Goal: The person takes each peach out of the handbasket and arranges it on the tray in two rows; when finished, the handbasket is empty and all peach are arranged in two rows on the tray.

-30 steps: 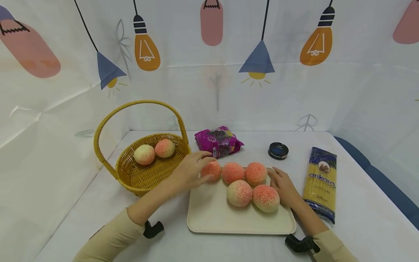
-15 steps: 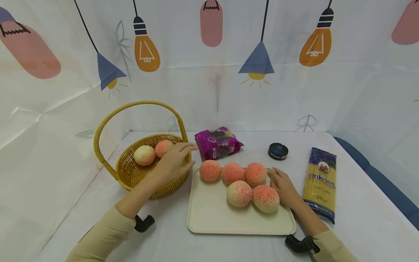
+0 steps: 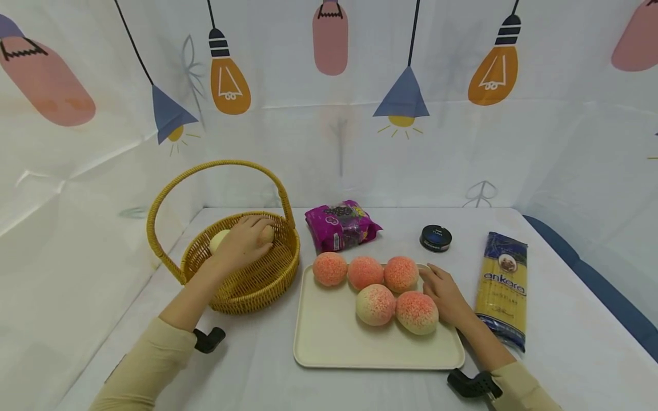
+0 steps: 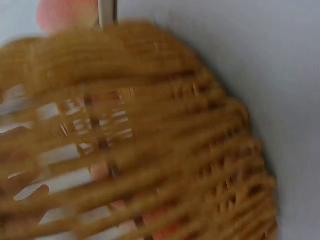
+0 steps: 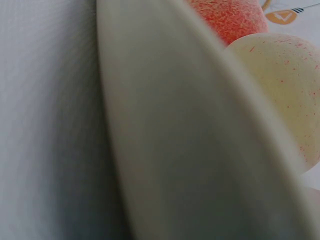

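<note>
My left hand (image 3: 245,242) is inside the wicker basket (image 3: 257,297), its fingers and thumb round the right-hand peach (image 3: 267,234). A second, pale peach (image 3: 218,240) in the basket is partly hidden behind this hand. The blurred left wrist view shows mostly the basket's woven side (image 4: 150,150). At the cream tray's (image 3: 334,348) right edge, my right hand (image 3: 446,294) grips the rim, close to the peaches. On the tray, a back row of pink peaches (image 3: 365,272) stands behind a paler one (image 3: 376,305) and a larger one (image 3: 417,312). The tray's side (image 5: 190,125) fills the right wrist view.
Behind the tray lies a purple snack bag (image 3: 341,224). A round black tin (image 3: 436,238) stands to its right. A blue and yellow pasta packet (image 3: 502,288) lies by my right forearm. The basket's tall handle (image 3: 221,164) arches over its opening. A printed cloth hangs behind.
My left hand has left the rear-left peach on the tray, swung left over the basket's rim and come down on the peach inside. My right hand stays at the tray's edge.
</note>
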The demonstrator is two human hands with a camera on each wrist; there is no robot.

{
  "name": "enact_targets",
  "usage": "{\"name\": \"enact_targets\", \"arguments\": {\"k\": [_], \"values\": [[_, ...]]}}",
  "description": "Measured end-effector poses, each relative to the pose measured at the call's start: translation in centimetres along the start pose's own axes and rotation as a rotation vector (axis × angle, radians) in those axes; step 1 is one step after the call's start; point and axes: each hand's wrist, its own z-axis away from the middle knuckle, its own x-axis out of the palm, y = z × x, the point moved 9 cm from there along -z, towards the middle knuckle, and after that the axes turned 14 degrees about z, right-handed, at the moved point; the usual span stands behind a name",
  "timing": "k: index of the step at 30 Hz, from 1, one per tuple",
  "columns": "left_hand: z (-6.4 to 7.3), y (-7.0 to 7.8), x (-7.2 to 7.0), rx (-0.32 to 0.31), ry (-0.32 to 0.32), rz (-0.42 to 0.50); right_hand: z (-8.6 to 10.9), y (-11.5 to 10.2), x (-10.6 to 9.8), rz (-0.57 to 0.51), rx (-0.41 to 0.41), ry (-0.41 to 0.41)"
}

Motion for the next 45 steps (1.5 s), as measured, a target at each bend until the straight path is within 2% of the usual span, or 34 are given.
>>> {"name": "enact_targets", "arguments": {"k": [6,11,14,20,29,35,41,45], "values": [[0.7,-2.9,-0.5,-0.026,-0.028,-0.074,-0.1,-0.2,-0.2,0.002,-0.008,0.014],[2.0,-5.3,0.1,-0.06,-0.125,-0.123,-0.1,-0.1,0.0,0.006,0.013,-0.012],[2.6,-6.0,0.4,-0.014,-0.153,-0.163,-0.1,-0.1,0.0,0.008,0.015,-0.016],[3.3,-6.5,0.6,0.081,-0.165,-0.169,-0.1,-0.2,-0.1,0.004,0.002,-0.005],[3.8,-5.5,0.5,0.235,-0.123,-0.273,-0.1,-0.1,0.0,0.012,0.008,-0.014],[3.9,-6.9,1.2,0.191,-0.112,-0.347,0.0,0.1,0.1,0.014,0.031,-0.041],[4.1,-7.4,1.6,0.139,-0.124,-0.431,0.1,0.1,0.3,0.011,0.031,-0.044],[4.0,-8.0,1.7,0.064,-0.147,-0.488,0.0,0.2,0.3,0.019,0.03,-0.038]]}}
